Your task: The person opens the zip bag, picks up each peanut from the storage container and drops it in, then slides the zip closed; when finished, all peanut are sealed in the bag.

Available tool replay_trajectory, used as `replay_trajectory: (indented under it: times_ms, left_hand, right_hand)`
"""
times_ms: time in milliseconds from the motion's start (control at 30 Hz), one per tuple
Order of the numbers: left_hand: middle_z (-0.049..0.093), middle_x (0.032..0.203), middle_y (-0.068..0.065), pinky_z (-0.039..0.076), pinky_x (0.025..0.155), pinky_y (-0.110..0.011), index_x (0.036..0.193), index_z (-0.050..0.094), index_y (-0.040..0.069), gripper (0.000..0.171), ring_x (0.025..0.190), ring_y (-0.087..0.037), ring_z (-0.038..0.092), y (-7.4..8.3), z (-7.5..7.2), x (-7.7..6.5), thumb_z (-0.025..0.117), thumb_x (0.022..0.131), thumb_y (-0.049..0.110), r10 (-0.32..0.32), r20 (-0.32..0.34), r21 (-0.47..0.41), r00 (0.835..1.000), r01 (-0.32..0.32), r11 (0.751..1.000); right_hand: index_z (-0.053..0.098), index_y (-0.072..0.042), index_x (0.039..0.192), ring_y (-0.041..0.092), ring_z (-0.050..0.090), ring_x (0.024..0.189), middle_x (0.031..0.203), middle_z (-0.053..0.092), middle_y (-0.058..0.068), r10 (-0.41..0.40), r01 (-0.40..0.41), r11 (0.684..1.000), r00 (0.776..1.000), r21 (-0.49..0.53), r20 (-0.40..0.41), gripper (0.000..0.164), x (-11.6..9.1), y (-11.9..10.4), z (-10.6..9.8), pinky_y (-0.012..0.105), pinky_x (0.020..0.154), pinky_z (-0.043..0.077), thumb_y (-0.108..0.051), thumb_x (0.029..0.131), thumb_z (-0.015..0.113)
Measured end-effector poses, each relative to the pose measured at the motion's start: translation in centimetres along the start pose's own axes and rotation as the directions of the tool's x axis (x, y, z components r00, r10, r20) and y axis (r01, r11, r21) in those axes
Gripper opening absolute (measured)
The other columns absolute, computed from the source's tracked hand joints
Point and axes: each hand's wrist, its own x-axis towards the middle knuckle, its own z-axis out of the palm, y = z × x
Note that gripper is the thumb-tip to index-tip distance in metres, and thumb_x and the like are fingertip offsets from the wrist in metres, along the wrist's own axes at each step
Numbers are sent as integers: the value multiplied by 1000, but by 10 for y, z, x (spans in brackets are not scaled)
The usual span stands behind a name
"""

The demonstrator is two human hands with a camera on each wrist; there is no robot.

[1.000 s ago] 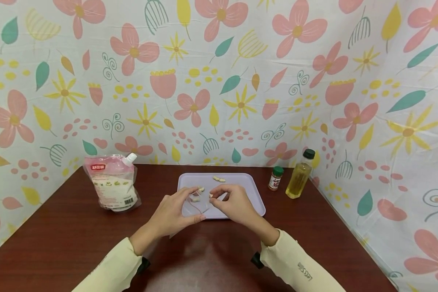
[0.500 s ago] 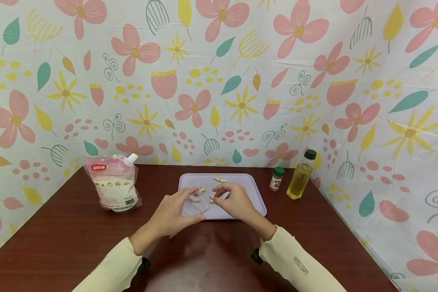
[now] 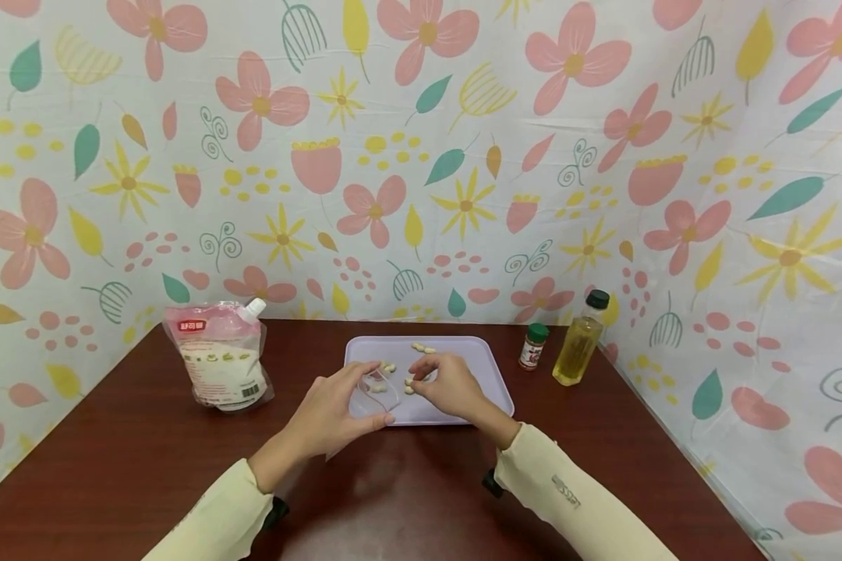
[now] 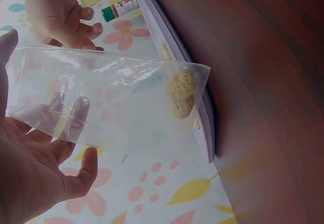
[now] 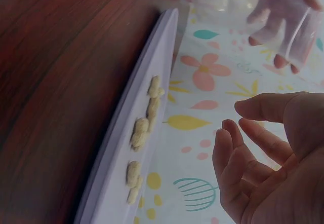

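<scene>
My left hand (image 3: 333, 409) holds a clear zip bag (image 4: 126, 102) at its mouth, which gapes between thumb and fingers. In the left wrist view, peanuts (image 4: 180, 95) sit at the bag's bottom end. My right hand (image 3: 452, 387) hovers over the lilac tray (image 3: 491, 386). Its fingers (image 5: 268, 138) are loosely bent, with thumb and index tips close together and nothing seen between them. Several unshelled peanuts (image 5: 139, 134) lie on the tray, some just beyond those fingertips. The left hand and bag cover the tray's near left part.
A pink-and-white spouted pouch (image 3: 217, 354) stands at left on the brown table (image 3: 112, 436). To the right of the tray are a green-capped spice jar (image 3: 532, 347) and a black-capped oil bottle (image 3: 579, 343). A flower-patterned sheet (image 3: 421, 156) rises behind the table.
My right hand has shifted slightly right, away from the bag mouth, and peanuts on the tray show below its fingertips. My left hand keeps holding the bag in nearly the same place.
</scene>
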Motion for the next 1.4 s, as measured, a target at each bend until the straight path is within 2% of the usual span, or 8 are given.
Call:
replay_trajectory:
  times_ms: [200,367,633,800,1133,1400]
  left_hand:
    - [64,128,0,50,75,-36,139,55,17,72,89,-13,64,-1,1,1,76,81,55,3,-2,-3,1000,-3,1000]
    - [64,128,1,50,76,-36,139,55,17,73,92,-12,63,-2,2,0,75,81,56,-7,4,2,1000,7,1000]
    - [65,125,3,49,75,-35,139,55,17,72,93,-10,62,0,4,-1,76,81,55,-1,5,-9,1000,1,1000]
    - [65,126,2,49,76,-36,139,55,18,72,94,-10,62,-1,5,-2,77,80,54,-12,2,4,1000,12,1000]
    - [64,128,5,48,80,-41,139,55,18,73,96,-14,63,-1,5,0,77,79,54,-25,-1,8,1000,25,1000]
    - [64,128,1,48,80,-41,139,55,17,73,95,-15,63,-4,6,0,79,79,51,-26,12,10,1000,26,1000]
  right_hand:
    - [75,-5,94,20,66,80,87,72,3,-9,9,1000,999,-9,38,11,6,9,4,34,65,51,-6,84,75]
    - [75,-3,96,21,67,83,91,73,7,-10,13,999,997,-36,73,12,9,15,7,37,71,52,-7,84,75]
    - [74,-2,97,30,68,92,93,72,11,9,-2,998,995,-63,103,15,14,23,12,42,76,53,-7,82,77]
    - [74,-3,100,28,68,93,96,73,11,16,-1,995,989,-100,145,18,19,27,15,41,77,53,-10,84,77]
    - [74,-7,104,23,67,96,102,72,9,106,-69,979,976,-190,192,19,29,31,16,41,79,53,-15,87,76]
    - [75,-8,98,20,68,91,96,74,5,97,-48,976,970,-214,224,15,29,37,19,39,74,53,-13,85,77]
